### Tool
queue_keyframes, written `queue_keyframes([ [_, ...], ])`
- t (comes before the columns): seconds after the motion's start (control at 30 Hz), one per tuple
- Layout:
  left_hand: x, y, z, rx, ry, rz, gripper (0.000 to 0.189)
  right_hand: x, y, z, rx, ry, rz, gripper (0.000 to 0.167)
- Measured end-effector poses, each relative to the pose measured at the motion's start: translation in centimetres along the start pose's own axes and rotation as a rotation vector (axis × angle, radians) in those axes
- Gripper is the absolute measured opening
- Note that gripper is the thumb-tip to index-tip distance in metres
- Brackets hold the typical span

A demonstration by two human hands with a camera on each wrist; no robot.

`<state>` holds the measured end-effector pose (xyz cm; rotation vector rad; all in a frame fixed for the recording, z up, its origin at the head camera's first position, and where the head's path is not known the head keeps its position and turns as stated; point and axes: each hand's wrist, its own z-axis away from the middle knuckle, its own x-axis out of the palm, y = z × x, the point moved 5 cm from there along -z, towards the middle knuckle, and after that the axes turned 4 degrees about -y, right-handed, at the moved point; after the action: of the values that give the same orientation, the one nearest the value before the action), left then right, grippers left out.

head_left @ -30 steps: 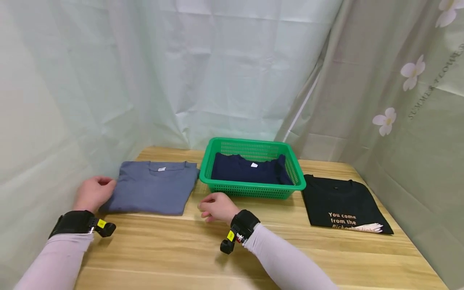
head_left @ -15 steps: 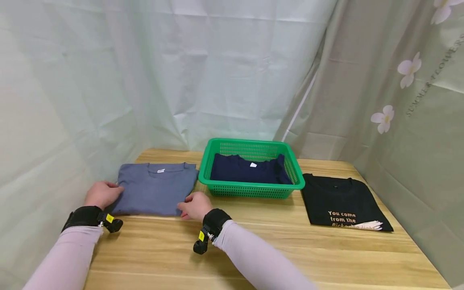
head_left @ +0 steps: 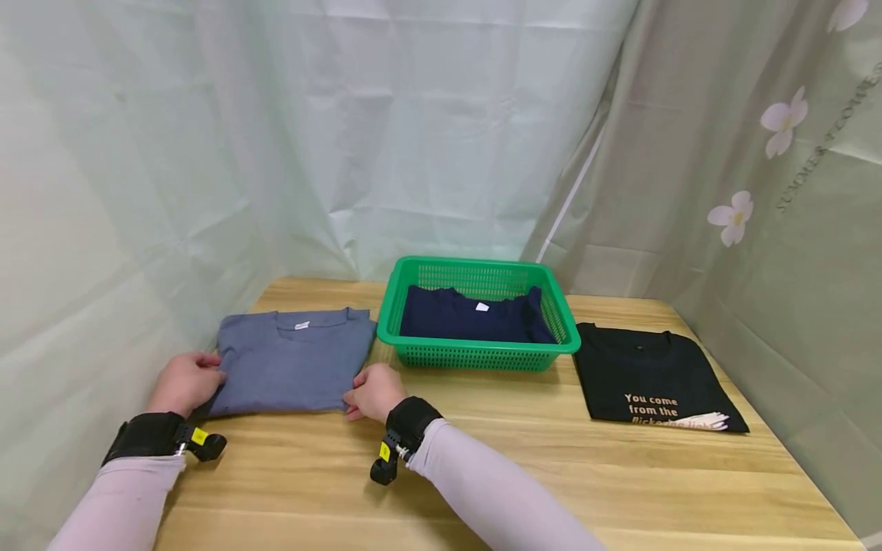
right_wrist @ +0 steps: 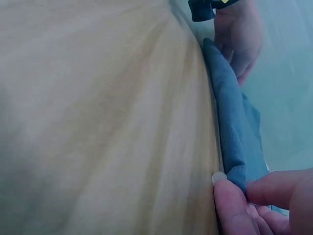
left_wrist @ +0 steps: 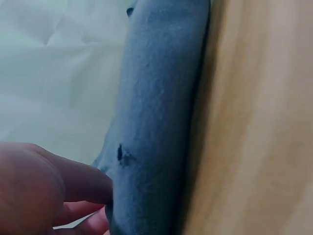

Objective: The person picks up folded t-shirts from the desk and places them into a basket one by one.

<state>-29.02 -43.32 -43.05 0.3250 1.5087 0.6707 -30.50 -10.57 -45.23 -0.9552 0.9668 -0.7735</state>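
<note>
One grey-blue shirt between both hands

Left shirt and right shirt flank the basket holding another shirt.

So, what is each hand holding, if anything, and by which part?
The right hand pinches the blue-grey shirt by its near right corner; the left hand touches its left side, grip unclear.

Grey-blue shirt: plain, white label. Basket: solid green; shirt inside, navy. Black shirt: peach lettering, white brushstroke. Bench: yellow-brown, streaked grain. Right-hand curtain: greyish, white flowers.
</note>
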Motion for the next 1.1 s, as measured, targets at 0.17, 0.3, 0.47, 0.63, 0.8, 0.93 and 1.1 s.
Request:
queue_keyframes([
  [0.17, -0.1, -0.1, 1.1, 0.019, 0.001, 0.014, 0.046, -0.1, 0.0, 1.1, -0.021, -0.020, -0.003, 0.017],
  [0.3, -0.2, -0.4, 2.0, 0.013, -0.008, 0.029, 0.047, 0.0, 0.0, 2.3, -0.032, -0.043, 0.002, 0.018],
  [0.47, -0.1, -0.8, 3.0, 0.000, -0.027, 0.030, 0.047, 0.3, -0.1, 3.8, -0.039, -0.050, 0.004, 0.023],
  [0.63, 0.0, -1.2, 4.1, -0.038, -0.045, 0.027, 0.048, 1.0, -0.1, 5.4, -0.020, -0.053, 0.014, 0.028],
  [0.8, 0.1, -1.4, 5.2, -0.066, -0.062, 0.006, 0.048, 1.7, 0.1, 6.7, -0.014, -0.061, 0.023, 0.029],
  [0.93, 0.2, -1.8, 5.9, -0.084, -0.076, -0.011, 0.047, 2.2, 0.5, 7.5, -0.015, -0.075, 0.036, 0.029],
  [1.1, 0.3, -1.7, 6.4, -0.094, -0.109, -0.034, 0.046, 2.3, 0.6, 8.5, -0.006, -0.091, 0.065, 0.031],
])
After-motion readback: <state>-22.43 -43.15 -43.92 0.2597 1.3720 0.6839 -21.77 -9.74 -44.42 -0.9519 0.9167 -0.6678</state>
